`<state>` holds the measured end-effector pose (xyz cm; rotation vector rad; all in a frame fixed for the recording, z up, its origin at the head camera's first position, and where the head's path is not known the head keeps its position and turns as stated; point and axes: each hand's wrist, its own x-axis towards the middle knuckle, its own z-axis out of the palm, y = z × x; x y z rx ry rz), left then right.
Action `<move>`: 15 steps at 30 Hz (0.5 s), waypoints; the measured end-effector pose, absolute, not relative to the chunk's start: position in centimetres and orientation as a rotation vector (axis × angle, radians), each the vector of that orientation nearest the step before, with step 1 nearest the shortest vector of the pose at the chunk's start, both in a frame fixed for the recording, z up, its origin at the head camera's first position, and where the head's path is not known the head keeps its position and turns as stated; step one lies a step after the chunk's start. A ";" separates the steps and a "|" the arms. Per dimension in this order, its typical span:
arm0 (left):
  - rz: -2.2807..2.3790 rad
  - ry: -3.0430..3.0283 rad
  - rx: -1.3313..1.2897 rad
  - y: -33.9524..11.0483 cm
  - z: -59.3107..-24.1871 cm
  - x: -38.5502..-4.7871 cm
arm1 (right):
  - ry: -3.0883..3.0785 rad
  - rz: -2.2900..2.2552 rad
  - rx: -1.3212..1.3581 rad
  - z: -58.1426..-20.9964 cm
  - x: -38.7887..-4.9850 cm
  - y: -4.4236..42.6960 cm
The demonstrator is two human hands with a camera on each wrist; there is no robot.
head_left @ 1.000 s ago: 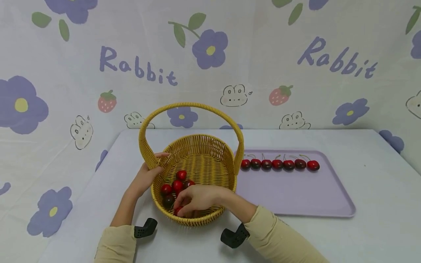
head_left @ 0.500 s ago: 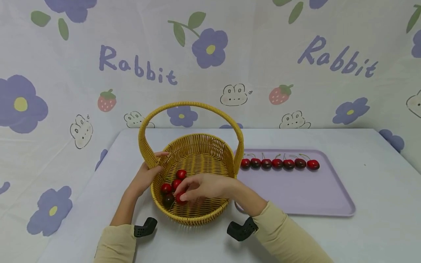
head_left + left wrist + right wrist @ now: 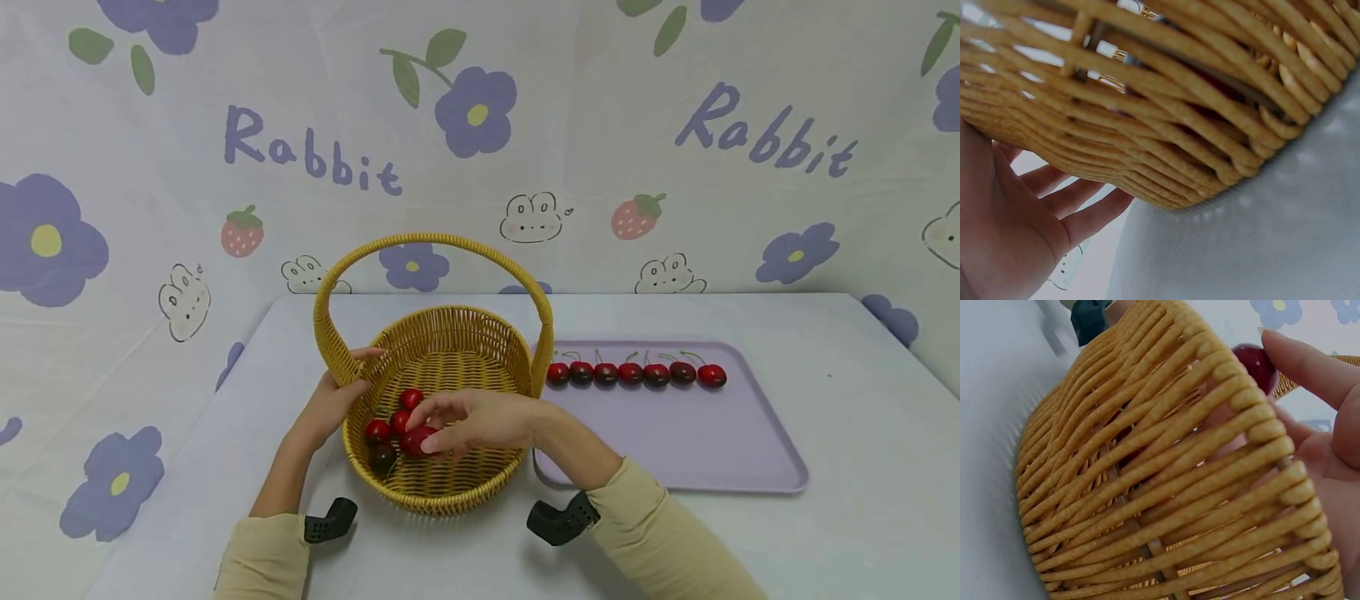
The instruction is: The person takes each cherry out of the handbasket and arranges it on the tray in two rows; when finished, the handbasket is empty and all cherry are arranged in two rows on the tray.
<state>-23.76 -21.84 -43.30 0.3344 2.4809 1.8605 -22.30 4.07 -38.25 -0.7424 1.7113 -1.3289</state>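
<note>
Seven visible glossy cherries in red and dark red, thin stems up, line the far side of a pale lilac rectangular tray, right of a round yellow woven basket with a tall arched handle. Basket overlaps the tray's left end in view; can't tell if they touch. Right hand is over the basket interior, thumb and fingertips close together, pinching one shiny deep-red cherry, slightly blurred; right wrist view shows it past the basket edge, at the fingertips. Four loose cherries, three red and one near-black, show in the basket's near-left part, beside the held one; anything under the right hand is hidden. Left hand holds the basket's left side, thumb and forefinger either side of the handle's base; left wrist view has other fingers spread along the outer wall. Beige sleeves, black wrist-worn devices. White-covered table; rabbit-and-flower print cloth behind.
</note>
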 end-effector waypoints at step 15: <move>1.872 2.472 0.344 -21.8 -43.2 -23.8 | 1.633 -1.479 -0.679 -38.2 -22.2 5.0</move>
